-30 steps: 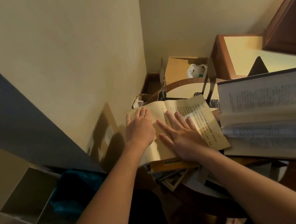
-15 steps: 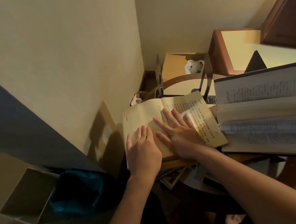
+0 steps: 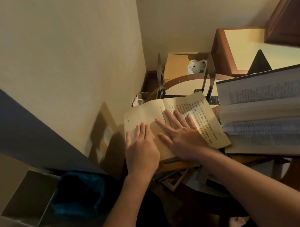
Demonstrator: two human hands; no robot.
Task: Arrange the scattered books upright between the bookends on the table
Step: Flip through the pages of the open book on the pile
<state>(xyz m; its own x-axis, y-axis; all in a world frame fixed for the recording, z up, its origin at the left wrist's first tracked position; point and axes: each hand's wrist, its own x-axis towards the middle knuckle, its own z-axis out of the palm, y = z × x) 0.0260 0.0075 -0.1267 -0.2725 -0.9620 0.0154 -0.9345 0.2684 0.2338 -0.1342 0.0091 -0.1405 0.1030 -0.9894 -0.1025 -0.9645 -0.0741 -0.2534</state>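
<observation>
A thin yellowed book (image 3: 199, 109) lies open and flat on a stack of books at the round table's near left. My left hand (image 3: 141, 150) rests flat on its left page, fingers together. My right hand (image 3: 183, 135) presses flat across the middle fold, fingers spread. A thick open book (image 3: 275, 113) lies fanned out to the right. Two dark metal bookends, the left bookend (image 3: 161, 76) and the right bookend (image 3: 208, 76), stand upright at the table's far side with nothing between them.
The round table (image 3: 186, 85) sits in a wall corner. A cardboard box (image 3: 176, 64) with a white bag stands behind it. A wooden cabinet (image 3: 233, 49) is at the back right. A blue-lined bin (image 3: 79, 191) stands on the floor, left.
My left hand slid from the top of the left page down toward me over its lower part. My right hand stayed pressed on the fold. The view shifted a little.
</observation>
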